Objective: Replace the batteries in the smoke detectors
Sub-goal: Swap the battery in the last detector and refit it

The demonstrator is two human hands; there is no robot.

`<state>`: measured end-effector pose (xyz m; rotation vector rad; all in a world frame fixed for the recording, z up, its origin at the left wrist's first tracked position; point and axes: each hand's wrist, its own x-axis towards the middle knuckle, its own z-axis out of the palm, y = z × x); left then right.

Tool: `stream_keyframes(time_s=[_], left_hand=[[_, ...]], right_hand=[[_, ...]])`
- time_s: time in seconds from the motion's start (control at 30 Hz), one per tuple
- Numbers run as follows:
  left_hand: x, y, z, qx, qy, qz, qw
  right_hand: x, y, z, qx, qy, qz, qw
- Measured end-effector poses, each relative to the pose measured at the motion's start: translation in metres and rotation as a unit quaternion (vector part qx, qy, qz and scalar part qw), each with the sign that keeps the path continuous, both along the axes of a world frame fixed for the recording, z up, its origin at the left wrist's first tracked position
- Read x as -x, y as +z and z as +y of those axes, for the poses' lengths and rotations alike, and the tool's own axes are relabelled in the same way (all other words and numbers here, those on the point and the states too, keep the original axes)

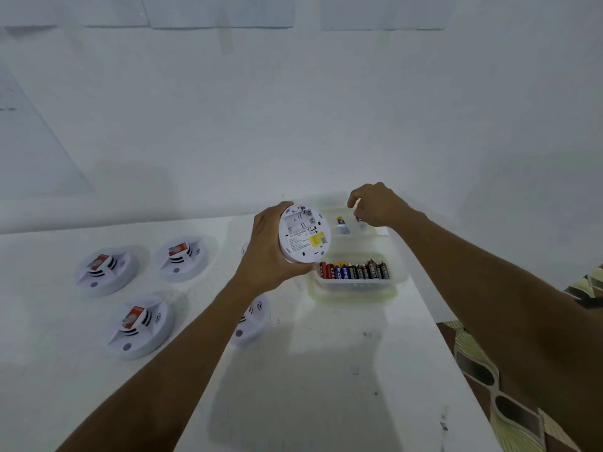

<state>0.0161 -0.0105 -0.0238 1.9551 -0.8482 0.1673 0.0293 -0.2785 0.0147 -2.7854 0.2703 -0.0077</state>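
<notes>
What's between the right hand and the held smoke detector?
Head view: one loose battery, lying in the far clear tray, sits between the smoke detector gripped by the left hand and the right hand.

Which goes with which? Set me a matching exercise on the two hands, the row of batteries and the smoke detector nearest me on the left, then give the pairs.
1. left hand
2. right hand
3. row of batteries
4. nearest left detector

A. lying in the nearer tub
B. resting on the table, red label up
C. above the farther tub
D. holds the lifted detector, its back showing

Pairs: 1-D, 2-C, 3-A, 4-B
</notes>
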Motion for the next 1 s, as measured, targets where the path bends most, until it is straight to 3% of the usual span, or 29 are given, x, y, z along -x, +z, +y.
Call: stream_keyframes(time_s=[0.27, 0.47, 0.73, 0.9, 1.0], left_hand=[[-0.022, -0.006, 0.001, 0.006, 0.000, 0.008, 1.000], [-0.025, -0.010, -0.004, 0.000, -0.004, 0.018, 1.000], [-0.032, -0.015, 0.003, -0.004, 0.006, 0.032, 0.999], [-0.031, -0.016, 0.010, 0.007, 0.015, 0.040, 0.999], [-0.031, -0.015, 0.012, 0.013, 0.016, 0.039, 0.999]], right_hand=[[-0.025, -0.012, 0.004, 0.007, -0.049, 0.033, 0.998], [-0.030, -0.015, 0.003, -0.052, -0.065, 0.003, 0.997], [-0.040, -0.023, 0.016, -0.045, -0.044, 0.062, 0.996], [-0.047, -0.025, 0.027, -0.086, -0.052, 0.069, 0.992], [-0.047, -0.021, 0.028, -0.165, -0.080, 0.041, 0.982]])
